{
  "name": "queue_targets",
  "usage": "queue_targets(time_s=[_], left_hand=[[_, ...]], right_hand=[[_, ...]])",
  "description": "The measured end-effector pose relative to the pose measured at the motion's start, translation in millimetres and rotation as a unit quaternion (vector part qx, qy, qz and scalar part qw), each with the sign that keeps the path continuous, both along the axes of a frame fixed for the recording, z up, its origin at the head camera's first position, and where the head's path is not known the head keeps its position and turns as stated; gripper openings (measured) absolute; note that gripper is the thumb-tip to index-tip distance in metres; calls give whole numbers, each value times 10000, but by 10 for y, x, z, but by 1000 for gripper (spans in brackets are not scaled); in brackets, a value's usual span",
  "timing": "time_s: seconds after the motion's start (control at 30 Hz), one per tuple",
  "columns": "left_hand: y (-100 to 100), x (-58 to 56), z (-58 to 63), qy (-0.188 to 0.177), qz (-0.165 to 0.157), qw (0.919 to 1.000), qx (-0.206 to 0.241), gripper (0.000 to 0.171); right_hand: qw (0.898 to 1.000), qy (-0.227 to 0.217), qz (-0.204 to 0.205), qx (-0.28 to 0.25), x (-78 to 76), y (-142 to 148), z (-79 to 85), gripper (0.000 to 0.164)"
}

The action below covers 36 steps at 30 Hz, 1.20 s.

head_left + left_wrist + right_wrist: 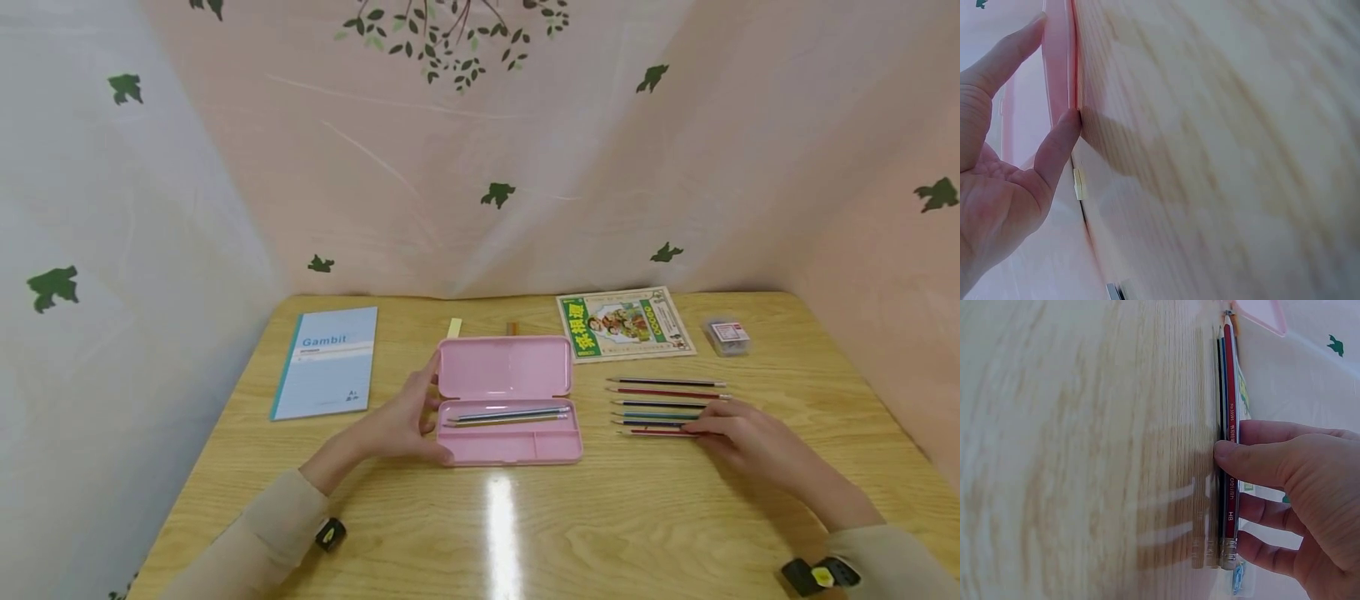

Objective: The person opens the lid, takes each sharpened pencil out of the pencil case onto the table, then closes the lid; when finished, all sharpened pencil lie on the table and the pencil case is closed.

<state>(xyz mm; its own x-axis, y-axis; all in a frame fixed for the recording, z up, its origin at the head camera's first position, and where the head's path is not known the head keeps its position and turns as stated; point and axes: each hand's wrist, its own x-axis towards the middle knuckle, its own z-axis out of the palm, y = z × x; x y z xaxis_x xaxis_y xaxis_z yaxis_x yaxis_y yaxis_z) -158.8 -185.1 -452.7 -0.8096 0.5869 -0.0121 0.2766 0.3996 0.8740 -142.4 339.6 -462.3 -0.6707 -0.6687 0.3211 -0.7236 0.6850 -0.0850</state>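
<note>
An open pink pencil case stands mid-table with its lid tipped back. Inside its long compartment lie a few pencils. My left hand rests against the case's left side, thumb at the front corner and fingers spread toward the lid. In the left wrist view, the tips of these fairly straight fingers touch the pink edge. Over on the right, my right hand pinches the red pencil nearest the front, thumb across its barrel. Several other pencils lie in a row behind it.
A light blue notebook lies at the left. Behind the case are a yellow strip and a brown one. An illustrated booklet and a small clear box lie at the back right. Patterned cloth hangs behind the table.
</note>
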Motion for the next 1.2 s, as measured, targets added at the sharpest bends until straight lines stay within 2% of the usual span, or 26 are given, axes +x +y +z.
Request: queue_targets(time_s=[0.27,0.4,0.8,1.03,1.2], left_hand=[[42,16,0,-89,-48,9997,217,147],[36,-8,-59,-53,-33,9998,173,148],[27,-4,-92,50,6,10000,55,147],[-23,43,-74,10,97,10000,-6,147],[-13,3,-53,98,61,9999,-63,146]], right_hand=[[10000,23,38,-27,7,27,-20,34],[10000,25,68,-33,9,37,-31,34],[9999,47,104,-117,-11,30,-39,34],[9993,7,277,-242,-38,-47,-61,35],[9991,-69,212,-349,-19,-97,-2,36]])
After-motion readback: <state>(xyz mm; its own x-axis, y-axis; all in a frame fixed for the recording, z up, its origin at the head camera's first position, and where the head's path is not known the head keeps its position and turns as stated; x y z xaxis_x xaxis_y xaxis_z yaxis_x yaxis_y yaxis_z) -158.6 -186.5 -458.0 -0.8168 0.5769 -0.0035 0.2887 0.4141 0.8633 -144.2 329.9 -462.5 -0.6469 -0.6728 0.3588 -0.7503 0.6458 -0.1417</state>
